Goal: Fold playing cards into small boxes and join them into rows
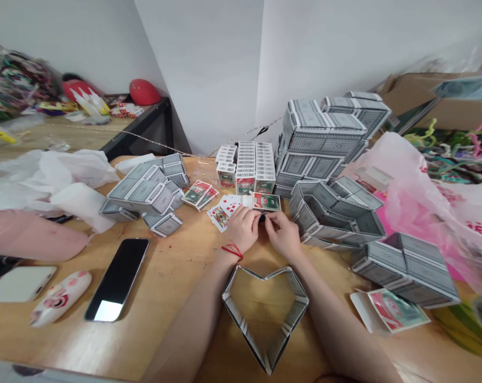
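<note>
My left hand (243, 229), with a red string at its wrist, and my right hand (281, 234) are together at the middle of the wooden table (173, 276). Their fingers are curled and pinch a small dark thing I cannot make out. Just beyond them lie loose playing cards (222, 213) face up and a green and red card pack (267, 201). Between my forearms stands a heart-shaped frame (265, 314) made of folded card strips.
Stacks of small card packs (247, 167) stand behind. Grey folded card strips are piled at the left (145, 191) and right (329, 154). A black phone (117, 279), a white device (19, 283), white and pink plastic bags (420, 202) and a flattened pack (395, 311) lie around.
</note>
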Demonstrator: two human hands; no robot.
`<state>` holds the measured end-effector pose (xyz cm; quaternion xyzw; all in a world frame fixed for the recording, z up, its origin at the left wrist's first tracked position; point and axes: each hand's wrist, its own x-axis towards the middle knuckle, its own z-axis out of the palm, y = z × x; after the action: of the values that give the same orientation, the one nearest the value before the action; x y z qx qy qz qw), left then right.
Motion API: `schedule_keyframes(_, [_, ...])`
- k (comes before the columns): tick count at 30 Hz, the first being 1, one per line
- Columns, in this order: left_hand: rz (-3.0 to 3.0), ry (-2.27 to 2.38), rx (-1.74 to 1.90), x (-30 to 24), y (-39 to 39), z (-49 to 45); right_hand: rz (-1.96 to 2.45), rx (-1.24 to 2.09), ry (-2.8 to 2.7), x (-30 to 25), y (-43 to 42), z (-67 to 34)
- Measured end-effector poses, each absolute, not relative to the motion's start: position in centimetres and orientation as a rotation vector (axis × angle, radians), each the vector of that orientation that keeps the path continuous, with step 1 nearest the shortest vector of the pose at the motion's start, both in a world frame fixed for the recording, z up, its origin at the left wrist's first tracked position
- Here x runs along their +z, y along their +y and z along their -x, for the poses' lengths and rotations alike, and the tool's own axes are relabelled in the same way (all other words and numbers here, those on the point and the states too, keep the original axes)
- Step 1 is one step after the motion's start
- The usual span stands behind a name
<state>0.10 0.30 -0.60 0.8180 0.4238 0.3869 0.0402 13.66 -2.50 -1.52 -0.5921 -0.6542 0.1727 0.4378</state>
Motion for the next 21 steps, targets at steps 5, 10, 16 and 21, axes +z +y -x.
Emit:
schedule_keyframes(5, [-2.505,1.294,1.2,-0.9,0.4,0.0,1.489,0.38,-1.692,-2.0,-2.4,-14.0])
schedule_keyframes(10, [-2.499,1.319,1.2,-0.9,0.5,0.0,1.482,0.385,-1.742,-2.2,-2.5,-14.4])
schedule_keyframes(16, [-2.5,1.326,1.195,-0.9,0.5,0.0,1.413,0.471,-1.756,-2.2,-2.6,-14.9])
schedule_keyframes(21, [-2.497,1.31,1.179,-1.0,0.5,0.1,1.289,0.651,-1.56,-2.7,-2.0,-15.2])
